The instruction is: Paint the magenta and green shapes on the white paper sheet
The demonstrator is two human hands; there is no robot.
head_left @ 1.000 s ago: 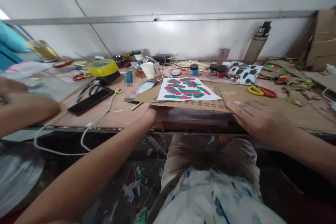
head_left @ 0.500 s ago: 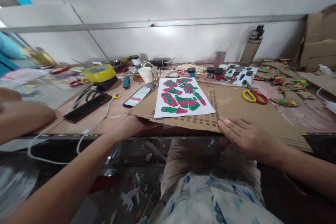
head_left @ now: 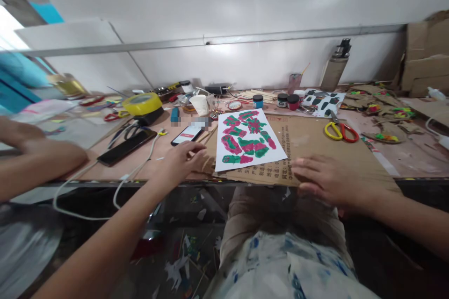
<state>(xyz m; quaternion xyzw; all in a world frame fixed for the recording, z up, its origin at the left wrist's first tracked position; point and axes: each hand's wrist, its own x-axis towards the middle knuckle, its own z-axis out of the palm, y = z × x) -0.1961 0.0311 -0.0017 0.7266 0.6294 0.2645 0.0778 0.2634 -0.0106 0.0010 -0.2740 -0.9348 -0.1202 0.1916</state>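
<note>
A sheet of brown cardboard (head_left: 312, 140) with printed lettering lies at the front of the table. On it rests a white paper (head_left: 280, 153) painted with green and magenta shapes. At the cardboard's left edge, my left hand (head_left: 177, 163) has its fingers apart and loosely bent, holding nothing. My right hand (head_left: 326, 180) lies over the front edge of the cardboard, fingers stretched out and slightly blurred. Red-and-yellow-handled scissors (head_left: 340, 131) lie on the cardboard to the right. A phone with a lit screen (head_left: 187, 134) is just beyond my left hand.
Paint jars (head_left: 257, 101), a paper cup (head_left: 200, 105) and yellow tape (head_left: 142, 103) stand farther back. A dark phone (head_left: 128, 148) and white cable (head_left: 149, 152) lie left, near another person's arm (head_left: 45, 156). Cardboard cut-outs (head_left: 386, 135) and a bottle (head_left: 335, 70) are right.
My left hand has come out from under the cardboard's left edge and is now above it. The cardboard lies flatter and nearer the table edge. My right hand stays on its front edge.
</note>
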